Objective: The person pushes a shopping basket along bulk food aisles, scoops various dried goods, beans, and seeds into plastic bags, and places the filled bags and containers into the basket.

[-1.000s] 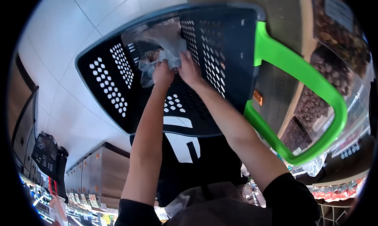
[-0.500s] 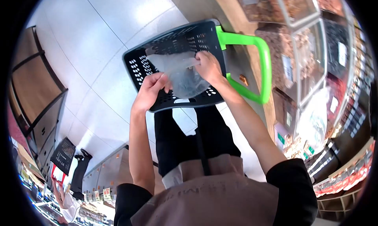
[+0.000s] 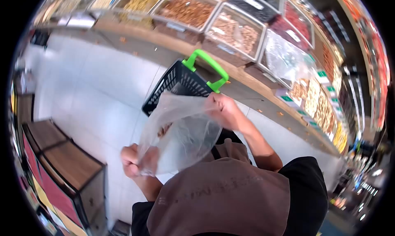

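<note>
A clear plastic bag (image 3: 185, 131) is stretched between my two hands in front of my apron. My left hand (image 3: 138, 160) is closed on its lower left edge. At its upper right corner, my right hand (image 3: 226, 110) pinches the plastic. A small brown item (image 3: 163, 131) shows in or through the bag; its kind is too blurred to make out. Beyond the bag stands a black shopping basket (image 3: 175, 77) with a bright green handle (image 3: 212, 65), partly hidden by the plastic.
Bulk food bins (image 3: 234, 32) line a wooden-edged counter ahead and to the right. Another crumpled plastic bag (image 3: 286, 55) lies over the bins. Brown display stands (image 3: 72, 162) are at the left, on a pale tiled floor (image 3: 98, 79).
The bag has come up out of the basket toward my body and is spread wider. My hands are farther apart. The view has turned, bringing the bins across the top.
</note>
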Available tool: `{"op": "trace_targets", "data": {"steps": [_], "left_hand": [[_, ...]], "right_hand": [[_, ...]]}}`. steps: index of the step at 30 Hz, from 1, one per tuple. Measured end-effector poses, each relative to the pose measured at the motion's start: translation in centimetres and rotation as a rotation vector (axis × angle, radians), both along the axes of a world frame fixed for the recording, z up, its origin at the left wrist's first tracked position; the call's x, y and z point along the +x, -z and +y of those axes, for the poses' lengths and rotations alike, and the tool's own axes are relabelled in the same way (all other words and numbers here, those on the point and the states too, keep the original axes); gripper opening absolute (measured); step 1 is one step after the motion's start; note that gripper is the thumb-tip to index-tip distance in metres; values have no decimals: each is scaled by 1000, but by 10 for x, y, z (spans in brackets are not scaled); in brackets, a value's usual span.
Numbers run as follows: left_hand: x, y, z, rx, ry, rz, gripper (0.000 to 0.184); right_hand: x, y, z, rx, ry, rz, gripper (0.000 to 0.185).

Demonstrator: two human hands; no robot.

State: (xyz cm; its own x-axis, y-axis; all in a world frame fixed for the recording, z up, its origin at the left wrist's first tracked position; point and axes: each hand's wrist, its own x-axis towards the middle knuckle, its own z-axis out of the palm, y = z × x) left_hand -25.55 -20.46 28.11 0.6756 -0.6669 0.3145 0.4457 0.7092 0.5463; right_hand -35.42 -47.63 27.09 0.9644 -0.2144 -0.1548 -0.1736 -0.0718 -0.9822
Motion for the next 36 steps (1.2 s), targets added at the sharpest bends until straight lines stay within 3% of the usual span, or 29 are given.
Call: {"op": "trace_targets", "data": {"steps": [1,3,5,6,8,10,11,12,13,15,16,17,19,21,22,24,25,27,28,29,30,32,34,36], "left_hand": [[-5,-12,-18,-84,89,30,41],[-23,-58,-57,225,253,55,36],[-20,-77,-93,413,427,-588,27],[-28,-80,-112,356,547,-654,26],[-57,-84,-143,300,678,-744,26],[-83,-85,-163,313,726,-1078,22],[-84,-84,-170,319,737,-1091,22],[-77,-79,-174,235,648,-857,21],[-71,-73,-178,153,558,-620,27],[-63,-60,-186,389,275,-597,62],[-62,-53,-194,562,260,-670,98],[-77,-49,-208,744,221,-798,117],[-116,-29,-247,847,230,-1239,111],[-157,30,-279,799,266,-1138,87],[-173,41,-297,797,264,-1142,87],[-197,45,-330,589,521,-383,52],[-209,40,-342,592,522,-381,52],[-229,17,-364,976,141,-617,30],[-222,83,-359,885,199,-687,35],[-220,83,-359,887,178,-617,30],[-219,82,-360,886,155,-546,25],[-202,82,-368,908,137,-404,28],[-172,97,-370,969,50,-288,43],[-145,99,-356,896,-6,-46,41]], "right_hand": [[-13,-12,7,-116,41,-86,7],[-39,-54,14,-67,-137,149,65],[-64,-47,34,83,-169,96,62],[-75,-43,34,85,-143,78,62],[-94,-36,28,73,-116,-51,44],[-106,-25,14,58,-111,-183,27],[-113,-20,5,56,-108,-241,19],[-121,-5,-7,-83,-53,-226,18],[-131,-15,-22,-79,-38,-237,18],[-156,-49,-61,33,49,-63,21],[-165,-36,-78,34,41,-109,25],[-175,-30,-92,33,50,-111,25],[-192,-24,-117,-204,-12,-278,22],[-203,-11,-125,-355,-29,-304,24],[-208,-7,-130,-503,-45,-332,27],[-214,-11,-155,-576,25,-427,31],[-219,-13,-164,-645,92,-516,34],[-241,-19,-183,-614,179,-428,32],[-251,-31,-191,-469,224,-222,33],[-258,-41,-197,-317,263,-18,34],[-263,-46,-201,-203,296,-58,41],[-270,-49,-203,-231,397,47,35],[-281,-35,-202,-241,454,96,34],[-290,-9,-200,-235,531,187,34]]}}
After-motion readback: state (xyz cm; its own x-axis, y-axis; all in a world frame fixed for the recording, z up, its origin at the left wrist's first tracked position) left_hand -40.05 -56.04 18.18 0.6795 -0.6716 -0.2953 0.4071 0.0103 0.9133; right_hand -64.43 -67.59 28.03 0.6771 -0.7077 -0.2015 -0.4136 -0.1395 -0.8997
